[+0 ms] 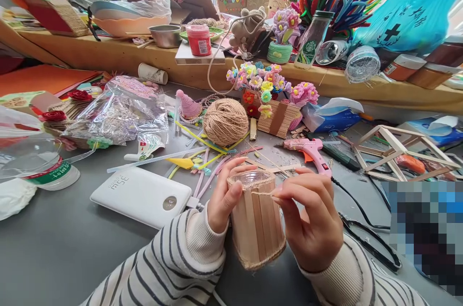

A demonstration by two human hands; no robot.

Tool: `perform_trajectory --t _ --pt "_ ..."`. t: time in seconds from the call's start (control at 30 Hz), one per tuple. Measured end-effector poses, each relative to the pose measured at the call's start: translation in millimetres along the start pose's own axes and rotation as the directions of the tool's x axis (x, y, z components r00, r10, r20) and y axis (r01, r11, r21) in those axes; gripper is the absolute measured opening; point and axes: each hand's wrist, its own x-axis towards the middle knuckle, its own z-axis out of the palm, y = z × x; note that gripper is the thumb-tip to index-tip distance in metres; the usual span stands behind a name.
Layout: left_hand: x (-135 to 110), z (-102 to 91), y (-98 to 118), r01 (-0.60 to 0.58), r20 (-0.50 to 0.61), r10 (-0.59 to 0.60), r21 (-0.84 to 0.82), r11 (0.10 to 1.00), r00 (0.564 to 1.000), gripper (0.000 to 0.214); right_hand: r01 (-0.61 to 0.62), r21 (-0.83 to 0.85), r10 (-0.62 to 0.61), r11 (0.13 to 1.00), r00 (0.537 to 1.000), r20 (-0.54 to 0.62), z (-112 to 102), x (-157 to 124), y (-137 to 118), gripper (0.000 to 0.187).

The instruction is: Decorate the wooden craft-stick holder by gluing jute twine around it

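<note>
A clear jar clad in upright wooden craft sticks (256,221) stands tilted near the table's front edge, with twine wound round its base. My left hand (224,197) is wrapped round the jar's left side, thumb on the rim. My right hand (311,221) pinches a strand of jute twine (265,193) against the upper part of the sticks. A ball of the same twine (225,121) lies behind the jar, in the middle of the table. A pink glue gun (309,149) rests just beyond my right hand.
A white power bank (142,196) lies left of the jar. Foil bags (119,113), pipe-cleaner flower baskets (269,98), a wooden stick frame (396,154), scissors (376,245) and a black cable crowd the grey table (58,243). A wooden shelf (119,57) behind holds bowls, jars and pipe cleaners.
</note>
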Motion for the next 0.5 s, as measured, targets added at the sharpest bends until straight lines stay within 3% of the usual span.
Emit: perform_trajectory --t 0.33,0.5 --pt "-2.0 -3.0 -2.0 -0.037 0.044 0.037 -0.003 0.999 0.998 0.061 0.045 -0.016 -0.045 0.999 0.999 -0.008 2.9 -2.4 2.6 0.016" --pt "2.6 -13.6 -12.5 -0.127 0.132 0.123 0.025 0.992 0.984 0.058 0.047 -0.016 -0.047 0.999 0.999 -0.003 4.1 -3.6 1.6 0.016"
